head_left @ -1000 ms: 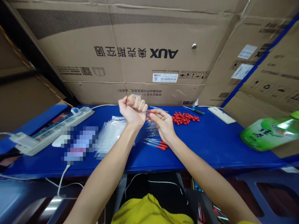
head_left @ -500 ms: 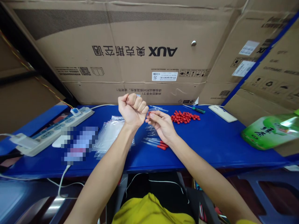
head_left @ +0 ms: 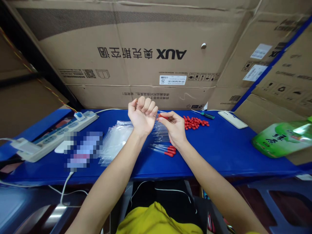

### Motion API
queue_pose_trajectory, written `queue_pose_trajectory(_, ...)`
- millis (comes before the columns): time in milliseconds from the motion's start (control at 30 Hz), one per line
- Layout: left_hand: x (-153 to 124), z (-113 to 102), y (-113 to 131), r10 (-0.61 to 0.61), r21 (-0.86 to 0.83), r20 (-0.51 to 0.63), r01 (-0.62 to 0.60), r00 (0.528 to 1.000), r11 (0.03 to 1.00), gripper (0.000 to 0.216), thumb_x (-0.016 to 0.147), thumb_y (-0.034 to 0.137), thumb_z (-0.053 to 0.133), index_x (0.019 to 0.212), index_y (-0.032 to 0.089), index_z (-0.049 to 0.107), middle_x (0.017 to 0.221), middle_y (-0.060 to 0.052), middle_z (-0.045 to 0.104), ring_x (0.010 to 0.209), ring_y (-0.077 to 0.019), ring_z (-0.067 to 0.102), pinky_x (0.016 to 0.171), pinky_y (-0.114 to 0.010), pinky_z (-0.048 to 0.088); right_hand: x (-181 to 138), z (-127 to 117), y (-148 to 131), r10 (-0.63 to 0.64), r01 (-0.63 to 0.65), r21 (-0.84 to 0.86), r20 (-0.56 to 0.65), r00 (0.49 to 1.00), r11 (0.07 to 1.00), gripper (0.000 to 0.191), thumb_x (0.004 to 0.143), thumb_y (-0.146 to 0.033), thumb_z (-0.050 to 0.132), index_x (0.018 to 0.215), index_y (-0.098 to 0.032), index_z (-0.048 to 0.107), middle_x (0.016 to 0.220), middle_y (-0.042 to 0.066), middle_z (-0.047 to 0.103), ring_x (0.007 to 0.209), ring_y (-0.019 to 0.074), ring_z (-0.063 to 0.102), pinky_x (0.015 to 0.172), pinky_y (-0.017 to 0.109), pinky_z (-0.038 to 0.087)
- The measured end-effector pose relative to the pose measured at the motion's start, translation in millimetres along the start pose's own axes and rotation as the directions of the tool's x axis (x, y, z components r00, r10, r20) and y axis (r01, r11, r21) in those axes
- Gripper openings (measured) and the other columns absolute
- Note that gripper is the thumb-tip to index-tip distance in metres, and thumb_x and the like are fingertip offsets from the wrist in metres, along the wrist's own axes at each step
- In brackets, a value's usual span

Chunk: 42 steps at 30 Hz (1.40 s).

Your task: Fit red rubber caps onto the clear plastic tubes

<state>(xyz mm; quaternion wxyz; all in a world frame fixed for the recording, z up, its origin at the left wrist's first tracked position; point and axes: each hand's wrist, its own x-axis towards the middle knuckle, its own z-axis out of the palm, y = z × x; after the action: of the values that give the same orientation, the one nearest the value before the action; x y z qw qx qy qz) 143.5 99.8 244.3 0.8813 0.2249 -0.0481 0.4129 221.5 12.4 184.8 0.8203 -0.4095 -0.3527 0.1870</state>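
My right hand pinches a small red rubber dropper bulb between thumb and fingers. Close beside it, my left hand is raised with its fingers curled in; whatever they hold is hidden. Below the hands, several thin clear tubes lie in a row, partly covered by my right hand. Nearer the table's front edge are several tubes fitted with red bulbs. A heap of loose red bulbs lies to the right of my right hand.
Clear plastic bags are stacked left of the tubes. Farther left are a phone on a cable and a power strip. At the right are a screwdriver, a white phone-like slab and a green bottle. Cardboard backs the blue table.
Both hands have shifted slightly right. My right hand has drawn a little away from the left, and more of the red bulb shows. The left fingers look a bit less tightly curled.
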Motion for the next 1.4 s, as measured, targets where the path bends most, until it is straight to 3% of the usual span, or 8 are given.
queue_pose_trajectory(167, 4.0, -8.7, -4.0, 0.025, -0.032, -0.035, -0.026, 0.999, 0.999, 0.044, 0.105, 0.028, 0.035, 0.065, 0.021, 0.017, 0.053, 0.004, 0.022, 0.043, -0.0092, 0.026, 0.042, -0.024, 0.028, 0.4, -7.8, 5.2, -0.123, 0.136, -0.282, 0.065, 0.99, 0.95, 0.025, 0.078, -0.037, 0.082, 0.097, -0.022, 0.076, 0.096, 0.004, 0.079, 0.09, 0.0205, 0.075, 0.088, 0.036, 0.062)
queue_pose_trajectory(333, 7.5, -11.2, -3.6, 0.028, -0.124, -0.034, -0.032, 0.999, 0.992, 0.042, 0.105, 0.024, 0.032, 0.066, 0.021, 0.017, 0.054, 0.005, 0.022, 0.042, -0.0081, 0.024, 0.04, -0.023, 0.025, -3.0, -15.7, -0.3, -0.293, 0.336, -0.547, 0.167, 0.941, 0.767, 0.017, 0.09, -0.037, 0.073, 0.101, -0.026, 0.079, 0.103, 0.004, 0.08, 0.093, 0.0216, 0.075, 0.094, 0.039, 0.06)
queue_pose_trajectory(533, 5.1, -4.5, -5.7, -0.005, -0.125, -0.171, -0.016, 0.985, 0.992, 0.042, 0.106, 0.02, 0.029, 0.065, 0.021, 0.019, 0.053, 0.005, 0.023, 0.04, -0.0072, 0.022, 0.038, -0.021, 0.023, 6.7, -29.3, -7.7, -0.256, 0.441, -0.567, 0.379, 0.89, 0.696, 0.013, 0.089, -0.037, 0.075, 0.099, -0.031, 0.081, 0.107, 0.003, 0.079, 0.105, 0.0264, 0.073, 0.106, 0.047, 0.054)
queue_pose_trajectory(700, 4.6, -6.2, -6.1, -0.005, -0.126, -0.232, -0.025, 0.973, 0.992, 0.042, 0.103, 0.019, 0.032, 0.063, 0.022, 0.018, 0.051, 0.007, 0.018, 0.038, -0.0068, 0.017, 0.036, -0.023, 0.015, 6.9, -33.7, -3.1, -0.221, 0.465, -0.559, 0.449, 0.866, 0.687, 0.014, 0.091, -0.037, 0.072, 0.1, -0.03, 0.08, 0.107, 0.004, 0.079, 0.106, 0.0262, 0.073, 0.107, 0.049, 0.054)
queue_pose_trajectory(1033, 5.9, -10.6, -7.5, -0.007, -0.166, -0.258, -0.037, 0.966, 0.985, 0.04, 0.1, 0.021, 0.032, 0.063, 0.022, 0.016, 0.051, 0.008, 0.014, 0.036, -0.006, 0.015, 0.036, -0.023, 0.012, 1.4, -31.9, 4.2, -0.251, 0.494, -0.548, 0.459, 0.852, 0.675, 0.015, 0.091, -0.031, 0.073, 0.103, -0.03, 0.081, 0.108, 0.004, 0.079, 0.105, 0.0264, 0.074, 0.106, 0.049, 0.055)
queue_pose_trajectory(1267, 7.9, -14.7, -8.6, 0.004, -0.182, -0.258, -0.053, 0.966, 0.982, 0.041, 0.1, 0.021, 0.03, 0.063, 0.022, 0.014, 0.05, 0.008, 0.013, 0.036, -0.0062, 0.015, 0.037, -0.024, 0.012, 0.8, -26.9, 3.6, -0.237, 0.441, -0.544, 0.405, 0.883, 0.714, 0.014, 0.089, -0.031, 0.076, 0.101, -0.031, 0.081, 0.107, 0.003, 0.08, 0.102, 0.0263, 0.075, 0.104, 0.047, 0.056)
queue_pose_trajectory(1400, 10.1, -16.8, -5.0, 0.06, -0.13, -0.233, -0.092, 0.971, 0.987, 0.042, 0.1, 0.022, 0.033, 0.062, 0.022, 0.016, 0.051, 0.007, 0.015, 0.037, -0.0065, 0.016, 0.038, -0.025, 0.014, -1.1, -18.9, 5.3, -0.198, 0.327, -0.522, 0.288, 0.937, 0.788, 0.02, 0.083, -0.035, 0.081, 0.103, -0.031, 0.08, 0.105, 0.003, 0.08, 0.096, 0.0248, 0.075, 0.101, 0.044, 0.058)
